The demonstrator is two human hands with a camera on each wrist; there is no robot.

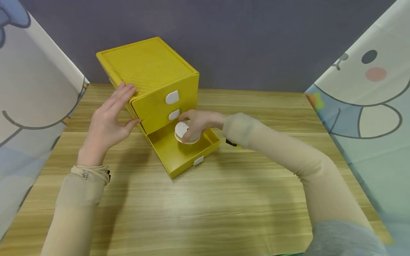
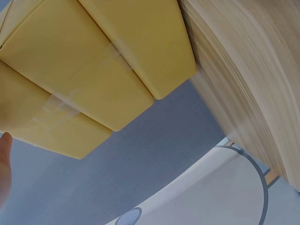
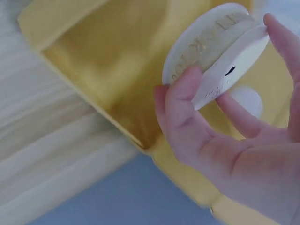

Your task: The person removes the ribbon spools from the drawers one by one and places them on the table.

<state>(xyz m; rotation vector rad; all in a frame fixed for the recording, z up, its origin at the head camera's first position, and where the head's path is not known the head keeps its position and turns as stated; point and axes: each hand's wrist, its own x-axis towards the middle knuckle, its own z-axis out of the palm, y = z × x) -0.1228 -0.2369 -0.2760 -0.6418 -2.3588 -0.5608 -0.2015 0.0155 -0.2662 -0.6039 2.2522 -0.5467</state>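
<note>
A yellow drawer cabinet (image 1: pixel 150 67) stands on the wooden table, its lowest drawer (image 1: pixel 169 156) pulled out. My right hand (image 1: pixel 200 122) grips a white ribbon spool (image 3: pixel 229 70) by its rims, within the area of that drawer. Gold lettering shows on the ribbon between the two discs, and the spool tilts in the right wrist view. Whether it touches the drawer floor I cannot tell. With fairly straight fingers, my left hand (image 1: pixel 107 122) rests against the cabinet's left side and top edge, its thumb near the front corner. Only one fingertip (image 2: pixel 4 145) appears in the left wrist view.
The two upper drawers are closed and have white pulls (image 1: pixel 172 97); another pull (image 1: pixel 198 160) is on the extended drawer. Behind the cabinet rises a dark grey panel (image 1: pixel 250 46). Cartoon-printed cloths (image 1: pixel 378 106) flank the table (image 1: pixel 205 209). A small dark item (image 1: pixel 230 143) shows beneath the right sleeve.
</note>
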